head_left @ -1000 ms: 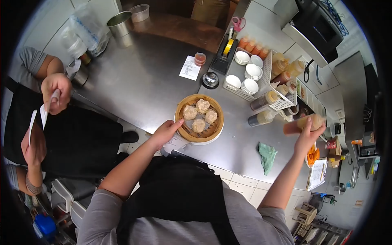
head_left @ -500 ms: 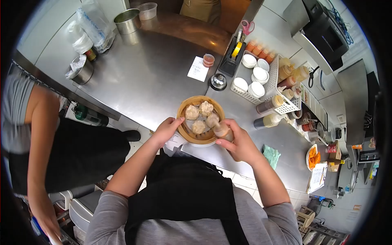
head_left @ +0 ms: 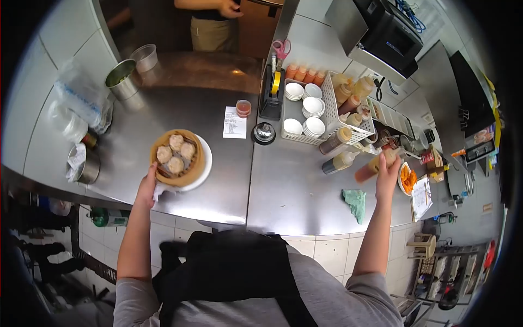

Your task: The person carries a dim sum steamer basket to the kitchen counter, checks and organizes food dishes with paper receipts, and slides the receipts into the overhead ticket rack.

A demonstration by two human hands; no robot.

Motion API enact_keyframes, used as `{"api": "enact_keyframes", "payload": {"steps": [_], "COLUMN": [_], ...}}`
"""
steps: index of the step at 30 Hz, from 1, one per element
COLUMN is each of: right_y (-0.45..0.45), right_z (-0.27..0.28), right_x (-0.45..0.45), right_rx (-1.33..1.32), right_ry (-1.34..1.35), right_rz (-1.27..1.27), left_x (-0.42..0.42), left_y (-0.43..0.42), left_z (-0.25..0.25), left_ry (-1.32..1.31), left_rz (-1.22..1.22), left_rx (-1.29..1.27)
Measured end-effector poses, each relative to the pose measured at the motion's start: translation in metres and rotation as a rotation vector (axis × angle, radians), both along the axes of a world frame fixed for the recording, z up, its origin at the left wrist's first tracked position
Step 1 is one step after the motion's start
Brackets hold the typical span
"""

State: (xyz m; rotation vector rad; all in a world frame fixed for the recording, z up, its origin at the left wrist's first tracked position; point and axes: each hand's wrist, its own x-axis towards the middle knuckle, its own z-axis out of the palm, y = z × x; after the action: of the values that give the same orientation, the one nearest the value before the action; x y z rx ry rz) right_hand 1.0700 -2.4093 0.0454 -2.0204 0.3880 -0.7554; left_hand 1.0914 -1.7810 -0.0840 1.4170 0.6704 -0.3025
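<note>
My left hand (head_left: 146, 187) grips the near left rim of a round bamboo steamer (head_left: 197, 168), thumb on the edge. Several pale, pleated dumplings (head_left: 175, 164) lie inside it. Beneath the steamer is a white plate (head_left: 206, 171), and a crumpled white paper (head_left: 164, 191) shows by my fingers. Far to the right, my right hand (head_left: 387, 173) is closed around the upper part of a squeeze bottle (head_left: 366, 171) with reddish-brown sauce, held tilted near the counter. Other sauce bottles (head_left: 339, 162) stand to its left, and a bowl of orange food (head_left: 407, 179) is just to its right.
A green cloth (head_left: 355, 205) lies on the steel counter (head_left: 289, 191). Mid-counter are a bell (head_left: 263, 133), a receipt (head_left: 234, 124) and sauce cups (head_left: 243, 108). White baskets (head_left: 305, 137) hold small dishes and bottles. A metal pot (head_left: 124, 79) stands behind; another person (head_left: 214, 30) is beyond the counter.
The steamer and plate have moved left with my left hand. My right hand has carried the bottle from above the dumplings to the far right. The co-worker at the left has gone from beside me.
</note>
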Motion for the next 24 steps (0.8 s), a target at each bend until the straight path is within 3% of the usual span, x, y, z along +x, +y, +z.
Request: {"api": "enact_keyframes", "payload": {"steps": [1, 3, 6, 9, 10, 12, 14, 16, 17, 20, 21, 23, 24], "right_y": [-0.014, -0.033, -0.048, -0.046, -0.040, -0.058, -0.081, -0.069, -0.063, -0.031, -0.016, 0.040, 0.078], "right_z": [-0.011, -0.028, -0.063, -0.072, -0.058, -0.059, -0.089, -0.138, -0.147, -0.169, -0.174, -0.172, -0.169], "right_x": [0.016, 0.046, 0.083, 0.088, 0.072, 0.025, -0.044, -0.112, -0.117, -0.108, -0.095, -0.077, -0.074], "right_rx": [-0.054, -0.165, -0.263, -0.345, -0.075, -0.269, -0.582, -0.807, -0.802, -0.695, -0.665, -0.595, -0.527], "right_ry": [0.015, 0.155, 0.312, 0.191, 0.208, 0.131, 0.439, 0.557, 0.567, 0.403, 0.340, 0.220, 0.278], "right_rz": [-0.070, 0.021, 0.026, 0.022, 0.026, 0.098, 0.189, 0.442, 0.447, 0.002, 0.082, 0.292, 0.395], "left_x": [0.013, 0.035, 0.069, 0.058, 0.051, 0.030, 0.010, -0.007, -0.015, -0.020, -0.019, -0.007, -0.004], "left_y": [0.001, 0.000, 0.024, -0.007, -0.013, -0.023, -0.027, -0.039, -0.048, -0.082, -0.100, -0.136, -0.159], "left_z": [0.003, 0.008, -0.034, -0.020, -0.021, -0.019, -0.024, 0.000, 0.008, 0.001, 0.002, -0.003, 0.012], "left_ry": [-0.004, -0.085, -0.075, -0.174, -0.232, -0.248, -0.267, -0.194, -0.128, -0.203, -0.270, -0.409, -0.411], "left_rz": [-0.010, 0.025, -0.053, 0.116, 0.186, 0.173, 0.267, 0.260, 0.266, 0.155, 0.114, -0.008, -0.044], "left_rx": [0.000, -0.004, 0.069, 0.221, 0.297, 0.319, 0.114, 0.018, -0.078, -0.074, -0.132, 0.031, 0.027]}}
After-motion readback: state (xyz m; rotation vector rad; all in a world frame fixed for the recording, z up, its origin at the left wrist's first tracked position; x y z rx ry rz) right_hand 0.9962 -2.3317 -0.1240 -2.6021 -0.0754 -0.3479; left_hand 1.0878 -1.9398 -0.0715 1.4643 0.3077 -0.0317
